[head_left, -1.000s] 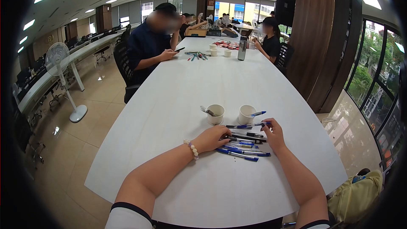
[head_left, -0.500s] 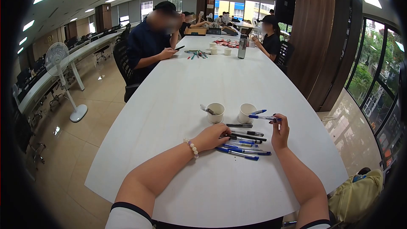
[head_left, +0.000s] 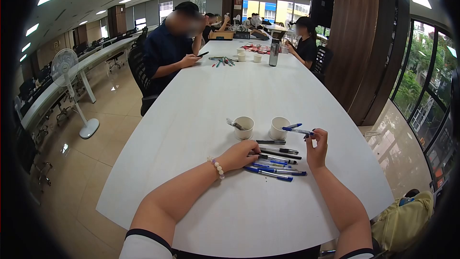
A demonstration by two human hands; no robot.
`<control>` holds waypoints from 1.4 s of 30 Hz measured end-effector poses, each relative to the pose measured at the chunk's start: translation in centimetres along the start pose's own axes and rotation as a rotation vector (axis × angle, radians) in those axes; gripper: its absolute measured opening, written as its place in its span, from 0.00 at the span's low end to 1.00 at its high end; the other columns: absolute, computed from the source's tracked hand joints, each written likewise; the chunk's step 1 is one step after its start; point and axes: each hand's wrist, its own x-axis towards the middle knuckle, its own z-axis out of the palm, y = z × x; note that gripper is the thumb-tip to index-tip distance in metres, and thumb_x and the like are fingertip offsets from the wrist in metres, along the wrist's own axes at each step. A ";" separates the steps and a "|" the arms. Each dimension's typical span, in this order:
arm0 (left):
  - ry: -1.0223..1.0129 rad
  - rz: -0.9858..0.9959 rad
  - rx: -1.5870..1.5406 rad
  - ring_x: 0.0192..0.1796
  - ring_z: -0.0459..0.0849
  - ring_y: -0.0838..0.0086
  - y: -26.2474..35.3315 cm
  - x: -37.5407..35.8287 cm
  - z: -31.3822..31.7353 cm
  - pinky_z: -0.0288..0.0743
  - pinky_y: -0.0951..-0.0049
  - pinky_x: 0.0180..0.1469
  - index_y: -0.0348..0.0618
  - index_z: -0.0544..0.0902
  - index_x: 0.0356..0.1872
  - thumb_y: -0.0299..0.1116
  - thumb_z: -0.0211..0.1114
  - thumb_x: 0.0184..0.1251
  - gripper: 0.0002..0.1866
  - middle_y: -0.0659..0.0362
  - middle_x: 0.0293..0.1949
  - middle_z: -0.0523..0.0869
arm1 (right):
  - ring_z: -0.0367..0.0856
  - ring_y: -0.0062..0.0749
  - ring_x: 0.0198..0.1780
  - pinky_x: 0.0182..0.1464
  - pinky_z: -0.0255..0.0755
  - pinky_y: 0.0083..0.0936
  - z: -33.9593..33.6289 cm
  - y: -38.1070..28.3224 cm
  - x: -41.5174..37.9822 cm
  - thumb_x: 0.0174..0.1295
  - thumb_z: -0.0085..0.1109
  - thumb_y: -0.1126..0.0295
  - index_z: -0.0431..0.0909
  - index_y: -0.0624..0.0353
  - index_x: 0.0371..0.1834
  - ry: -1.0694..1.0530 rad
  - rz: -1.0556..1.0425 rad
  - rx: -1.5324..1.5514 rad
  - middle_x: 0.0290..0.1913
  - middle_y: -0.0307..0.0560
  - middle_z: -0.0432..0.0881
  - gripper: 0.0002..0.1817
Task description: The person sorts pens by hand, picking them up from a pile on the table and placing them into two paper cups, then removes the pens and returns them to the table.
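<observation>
While the thumb and fingers of your right hand (head_left: 317, 147) pinch a slim pen (head_left: 297, 131), blue at both ends with a pale barrel, its far end overlaps the right-hand white paper cup (head_left: 279, 131). Your left hand (head_left: 242, 155) curls beside the black and blue pens (head_left: 275, 171), its grip impossible to tell.

At the left of the view, we locate a white pedestal fan (head_left: 64, 67) on a tiled floor (head_left: 115, 120). Along the left edge of the table (head_left: 215, 91), we note a seated person (head_left: 163, 50) in dark blue, holding a phone (head_left: 203, 54). Farther along, we identify an upright bottle (head_left: 273, 55) near red items (head_left: 255, 48). At the right, we find a wood-panelled column (head_left: 362, 43) and, lower, a yellow-green bag (head_left: 400, 225).
</observation>
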 end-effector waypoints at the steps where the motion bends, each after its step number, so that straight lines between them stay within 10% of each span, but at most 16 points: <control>1: 0.008 0.014 0.010 0.47 0.79 0.65 -0.2 0.0 0.0 0.72 0.68 0.51 0.40 0.77 0.41 0.31 0.63 0.63 0.09 0.54 0.43 0.80 | 0.81 0.31 0.38 0.45 0.74 0.26 0.0 0.0 0.0 0.61 0.54 0.81 0.66 0.61 0.47 0.025 -0.021 0.021 0.35 0.45 0.79 0.13; 18: 0.038 0.117 0.076 0.43 0.77 0.65 -1.1 0.4 0.2 0.71 0.67 0.48 0.41 0.80 0.37 0.29 0.63 0.62 0.05 0.57 0.39 0.81 | 0.85 0.31 0.37 0.43 0.75 0.25 0.0 -0.7 0.7 0.63 0.53 0.79 0.76 0.61 0.47 -0.121 0.157 0.010 0.36 0.48 0.86 0.11; 27: 0.419 0.153 0.043 0.26 0.73 0.75 1.1 0.1 -1.3 0.70 0.75 0.31 0.39 0.80 0.35 0.25 0.64 0.61 0.03 0.58 0.29 0.81 | 0.83 0.29 0.38 0.43 0.73 0.25 -0.6 -0.3 0.2 0.64 0.52 0.72 0.65 0.56 0.59 -0.120 0.198 0.015 0.37 0.47 0.83 0.19; 33: 1.032 0.366 0.246 0.25 0.71 0.76 2.1 0.8 -5.0 0.65 0.77 0.26 0.42 0.80 0.36 0.20 0.63 0.60 0.06 0.59 0.30 0.82 | 0.79 0.26 0.38 0.43 0.73 0.23 -0.7 0.6 0.2 0.67 0.49 0.68 0.63 0.56 0.59 -0.077 0.234 0.110 0.36 0.44 0.78 0.18; 42: 1.081 0.311 0.608 0.28 0.75 0.73 0.2 0.3 -6.7 0.65 0.71 0.37 0.47 0.82 0.37 0.24 0.66 0.58 0.07 0.65 0.33 0.85 | 0.76 0.23 0.34 0.39 0.71 0.21 -0.5 0.7 0.2 0.67 0.49 0.68 0.63 0.56 0.59 -0.063 0.241 0.143 0.36 0.42 0.78 0.18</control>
